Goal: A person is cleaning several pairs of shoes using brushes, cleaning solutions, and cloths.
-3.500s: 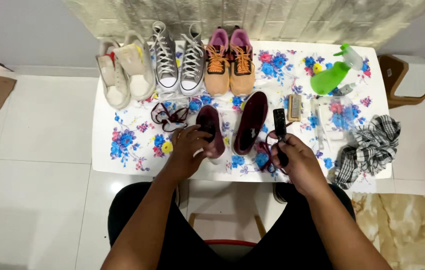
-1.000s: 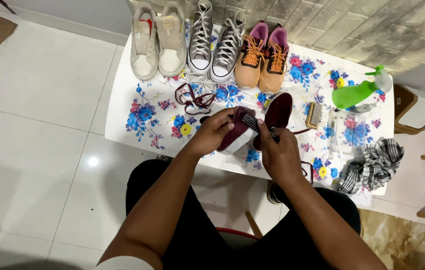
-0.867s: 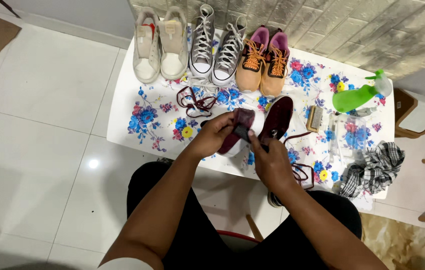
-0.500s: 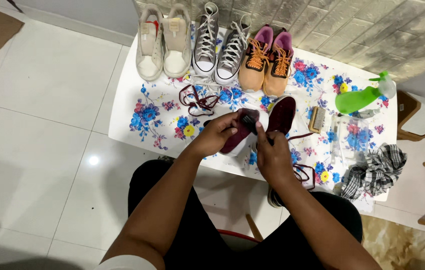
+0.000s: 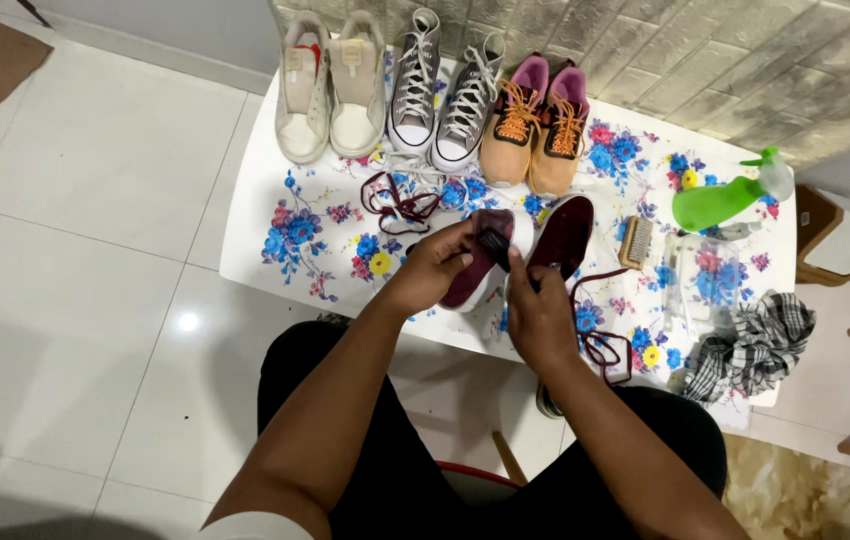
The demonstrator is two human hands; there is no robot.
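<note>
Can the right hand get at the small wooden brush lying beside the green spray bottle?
Probably yes. The right hand holds a small dark brush, but the small wooden brush lies close, with only floral tablecloth and a maroon shoe between.

Maroon shoe (image 5: 473,272), floral tablecloth (image 5: 295,235)

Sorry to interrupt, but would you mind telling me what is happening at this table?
A seated person holds a maroon shoe in the left hand and works a small dark brush against it with the right hand. Its mate lies beside it, with loose laces, three other pairs, a green spray bottle and a checked cloth on the floral table.
</note>
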